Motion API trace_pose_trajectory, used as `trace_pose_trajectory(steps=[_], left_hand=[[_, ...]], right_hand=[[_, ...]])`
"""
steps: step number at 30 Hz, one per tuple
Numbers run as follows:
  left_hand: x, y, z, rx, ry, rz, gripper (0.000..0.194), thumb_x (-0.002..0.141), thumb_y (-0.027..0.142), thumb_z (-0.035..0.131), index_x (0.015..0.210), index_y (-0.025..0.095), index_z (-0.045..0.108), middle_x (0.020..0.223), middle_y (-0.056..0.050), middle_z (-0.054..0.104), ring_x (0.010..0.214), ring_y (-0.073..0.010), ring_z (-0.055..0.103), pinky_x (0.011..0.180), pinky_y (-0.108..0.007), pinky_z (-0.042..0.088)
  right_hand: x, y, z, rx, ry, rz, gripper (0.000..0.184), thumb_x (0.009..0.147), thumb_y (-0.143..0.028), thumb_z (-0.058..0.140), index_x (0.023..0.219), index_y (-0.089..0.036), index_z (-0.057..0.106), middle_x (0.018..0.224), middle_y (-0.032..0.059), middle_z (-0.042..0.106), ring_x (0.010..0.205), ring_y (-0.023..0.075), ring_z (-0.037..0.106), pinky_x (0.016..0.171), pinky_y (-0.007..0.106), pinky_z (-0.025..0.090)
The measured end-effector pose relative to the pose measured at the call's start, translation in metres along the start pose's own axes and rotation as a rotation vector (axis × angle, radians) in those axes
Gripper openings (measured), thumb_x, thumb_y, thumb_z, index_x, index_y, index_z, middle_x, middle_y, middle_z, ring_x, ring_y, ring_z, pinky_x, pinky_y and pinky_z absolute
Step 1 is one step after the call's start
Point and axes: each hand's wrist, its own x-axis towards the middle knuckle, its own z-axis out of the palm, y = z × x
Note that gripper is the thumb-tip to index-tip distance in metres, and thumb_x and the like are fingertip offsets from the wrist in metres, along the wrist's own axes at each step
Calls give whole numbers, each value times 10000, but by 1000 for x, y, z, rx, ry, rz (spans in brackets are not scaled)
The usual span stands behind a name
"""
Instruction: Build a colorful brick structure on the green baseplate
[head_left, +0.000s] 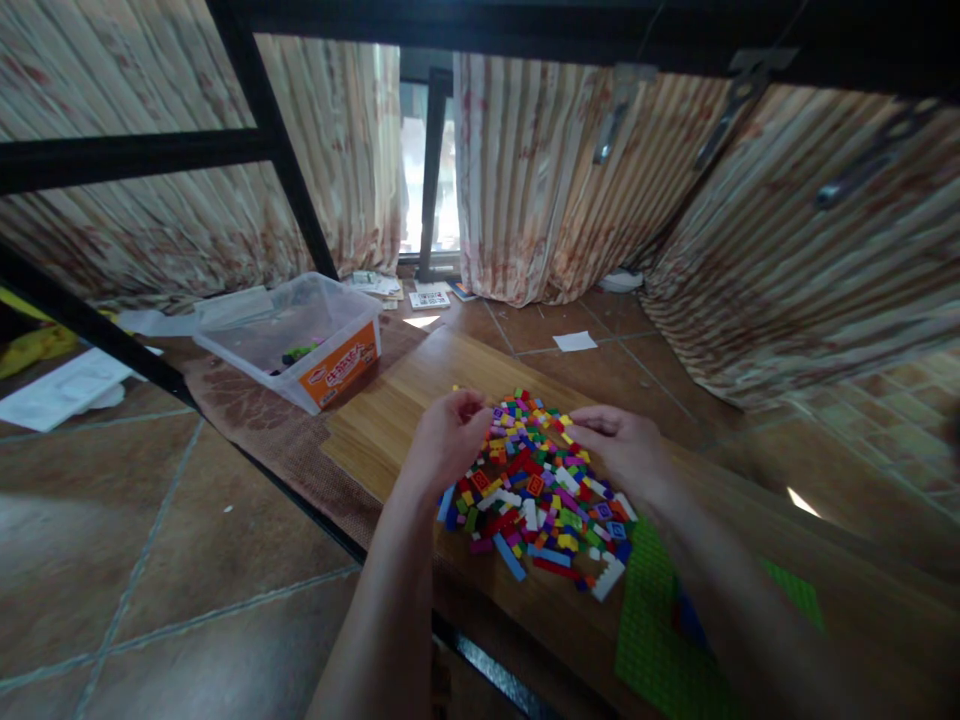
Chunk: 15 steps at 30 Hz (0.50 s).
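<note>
A loose pile of small colourful toy building bricks (531, 485) is spread on the wooden board. At the pile's far left edge is my left hand (454, 435), its fingers curled inward; whether a brick is between them I cannot make out. My right hand (619, 440) is on the opposite side, fingers stretched toward the pile with the thumb apart, the tips by some yellow bricks. Beneath my right forearm lies a green studded baseplate (645, 620), partly covered, with a blurred blue piece on it.
A clear plastic box (262, 345) with an orange label and a few pieces inside stands left of the wooden board (397, 400). Black metal bars (285, 150) cross the left and top. Striped curtains (540, 180) hang behind; papers (575, 341) lie on the tiled floor.
</note>
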Motion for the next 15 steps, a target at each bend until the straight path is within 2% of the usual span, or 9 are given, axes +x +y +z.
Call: trace_pose_trajectory(steps=[4, 6, 9, 12, 15], left_hand=[[-22, 23, 37, -257, -300, 92, 233, 808, 356, 629, 888, 142, 674, 809, -33, 667, 708, -131, 575, 637, -233, 448], [-33, 33, 58, -389, -417, 86, 231, 815, 368, 621, 826, 140, 653, 729, -12, 629, 649, -112, 539, 600, -220, 423], [-48, 41, 83, -477, -443, 54, 201, 814, 333, 619, 755, 141, 623, 655, 14, 576, 599, -95, 496, 574, -212, 397], [-61, 43, 99, -467, -467, 34, 194, 805, 326, 635, 742, 143, 624, 660, 14, 584, 607, -94, 507, 577, -208, 402], [-72, 42, 108, -490, -526, -35, 250, 795, 386, 660, 754, 142, 622, 664, 6, 610, 587, -96, 534, 562, -209, 423]], right_hand=[[-41, -10, -13, 287, 23, 25, 312, 672, -387, 764, 910, -188, 731, 848, 47, 742, 708, 163, 664, 666, 290, 534], [-63, -9, -17, 371, 72, 45, 311, 658, -391, 785, 900, -202, 734, 824, 35, 737, 690, 155, 656, 655, 287, 541], [-90, -3, -22, 474, 169, 79, 304, 626, -377, 814, 868, -211, 735, 797, 27, 731, 684, 156, 655, 648, 292, 554], [-108, 6, -28, 567, 266, 124, 306, 631, -394, 813, 853, -200, 734, 781, 28, 722, 652, 140, 637, 613, 273, 544], [-118, 13, -34, 669, 254, 198, 318, 635, -424, 811, 824, -182, 730, 722, 23, 698, 586, 113, 594, 546, 237, 505]])
